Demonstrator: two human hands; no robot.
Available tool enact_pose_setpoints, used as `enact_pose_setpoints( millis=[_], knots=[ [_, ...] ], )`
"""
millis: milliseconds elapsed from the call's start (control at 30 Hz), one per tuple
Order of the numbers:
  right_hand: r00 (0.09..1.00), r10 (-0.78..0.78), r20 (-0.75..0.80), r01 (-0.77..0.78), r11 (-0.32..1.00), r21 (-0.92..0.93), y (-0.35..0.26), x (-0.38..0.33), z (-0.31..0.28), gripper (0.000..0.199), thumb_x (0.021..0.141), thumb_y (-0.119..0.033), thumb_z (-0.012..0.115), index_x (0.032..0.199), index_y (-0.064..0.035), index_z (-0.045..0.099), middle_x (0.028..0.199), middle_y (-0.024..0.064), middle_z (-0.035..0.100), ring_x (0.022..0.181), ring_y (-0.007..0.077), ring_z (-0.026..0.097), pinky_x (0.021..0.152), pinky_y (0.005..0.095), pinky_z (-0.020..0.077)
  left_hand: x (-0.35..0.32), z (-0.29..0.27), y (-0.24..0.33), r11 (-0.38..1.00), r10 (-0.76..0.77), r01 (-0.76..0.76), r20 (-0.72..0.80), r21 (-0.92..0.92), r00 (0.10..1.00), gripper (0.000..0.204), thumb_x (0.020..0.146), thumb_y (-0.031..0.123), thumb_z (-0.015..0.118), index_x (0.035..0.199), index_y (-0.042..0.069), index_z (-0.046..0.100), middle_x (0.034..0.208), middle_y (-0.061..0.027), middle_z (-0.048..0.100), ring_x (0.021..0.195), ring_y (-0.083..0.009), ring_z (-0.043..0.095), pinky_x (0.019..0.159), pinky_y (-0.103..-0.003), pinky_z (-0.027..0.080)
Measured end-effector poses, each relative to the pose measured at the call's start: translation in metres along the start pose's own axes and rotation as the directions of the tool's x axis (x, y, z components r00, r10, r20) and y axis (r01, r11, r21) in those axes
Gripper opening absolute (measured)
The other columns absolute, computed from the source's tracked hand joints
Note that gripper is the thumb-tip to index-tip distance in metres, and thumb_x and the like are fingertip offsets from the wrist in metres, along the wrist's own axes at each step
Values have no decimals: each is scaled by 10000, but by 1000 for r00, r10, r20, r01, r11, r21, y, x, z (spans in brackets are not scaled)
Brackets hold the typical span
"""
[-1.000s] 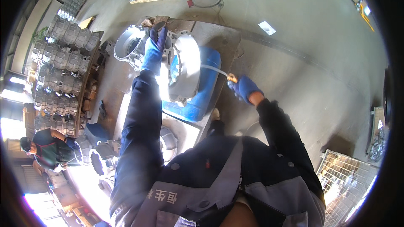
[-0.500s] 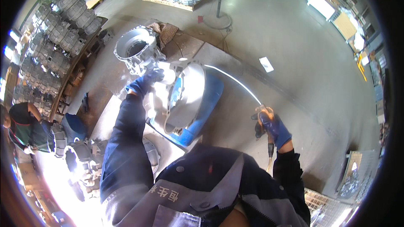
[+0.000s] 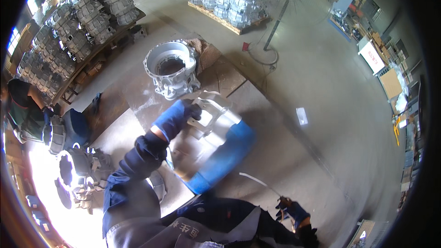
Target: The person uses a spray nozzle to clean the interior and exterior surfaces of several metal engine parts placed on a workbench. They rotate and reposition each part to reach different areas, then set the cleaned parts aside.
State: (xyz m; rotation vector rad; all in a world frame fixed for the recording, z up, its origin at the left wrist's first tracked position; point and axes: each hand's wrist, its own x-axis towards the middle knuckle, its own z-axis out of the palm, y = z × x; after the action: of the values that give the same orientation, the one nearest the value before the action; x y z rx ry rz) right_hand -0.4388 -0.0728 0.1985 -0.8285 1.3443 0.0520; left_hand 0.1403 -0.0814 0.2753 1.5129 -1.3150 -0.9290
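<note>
A large silver metal casting (image 3: 202, 138) lies tilted on a blue drum (image 3: 227, 154) atop the steel bench (image 3: 138, 101). A second round casting (image 3: 171, 69) stands beyond it. The left hand (image 3: 177, 117), blue-gloved, grips the tilted casting's upper edge. The right hand (image 3: 294, 211), low and apart, is clenched around a thin hose tool (image 3: 257, 181).

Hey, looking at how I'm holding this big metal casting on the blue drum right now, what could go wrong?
The metal casting lies tilted on the round blue drum, steadied only by your left hand; it might roll or slide off toward your legs. Your right hand holds a tool with a thin hose trailing toward the drum, which could snag. More castings lie close at your left, a possible trip hazard.
</note>
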Motion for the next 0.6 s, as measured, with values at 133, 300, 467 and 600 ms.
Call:
enact_pose_setpoints(
  millis=[133, 300, 467, 600],
  knots=[
    [996, -71, -45, 51, 933, -356, -8, -17, 9, 300, 966, -261, 550, 1180, -58, 607, 853, 58, 687, 662, 105, 619, 547, 255, 466, 48, -58, 9, 971, -223, 204, -166, -123, 961, 227, 834, 118, 632, 1014, -20, 635, 787, -75, 643, 691, -163, 593, 626, -327, 487],
    [983, -80, -168, 29, 958, -286, -51, 5, 46, 320, 966, -283, 544, 1175, -44, 589, 842, 71, 683, 648, 116, 613, 546, 268, 472, 137, -121, -22, 623, 94, 159, -275, 766, 957, 281, 847, 136, 604, 1092, -3, 612, 883, -209, 681, 837, -385, 664, 729, -466, 521],
    [958, -173, -230, 94, 943, -319, -82, 39, 75, 344, 967, -306, 538, 1169, -30, 570, 832, 83, 679, 633, 127, 608, 546, 280, 477, 218, -162, -128, 301, 276, 279, -364, 912, 890, 269, 881, 124, 519, 1123, 69, 623, 880, -177, 698, 829, -337, 684, 719, -450, 525],
    [934, -182, -308, 78, 944, -321, -101, 55, 90, 365, 967, -324, 534, 1165, -19, 556, 824, 93, 676, 622, 136, 603, 545, 291, 481, 247, -161, -200, 317, 180, 361, -429, 877, 885, 311, 873, 106, 531, 1167, 160, 617, 891, -140, 709, 811, -320, 692, 750, -440, 517]
  ],
)
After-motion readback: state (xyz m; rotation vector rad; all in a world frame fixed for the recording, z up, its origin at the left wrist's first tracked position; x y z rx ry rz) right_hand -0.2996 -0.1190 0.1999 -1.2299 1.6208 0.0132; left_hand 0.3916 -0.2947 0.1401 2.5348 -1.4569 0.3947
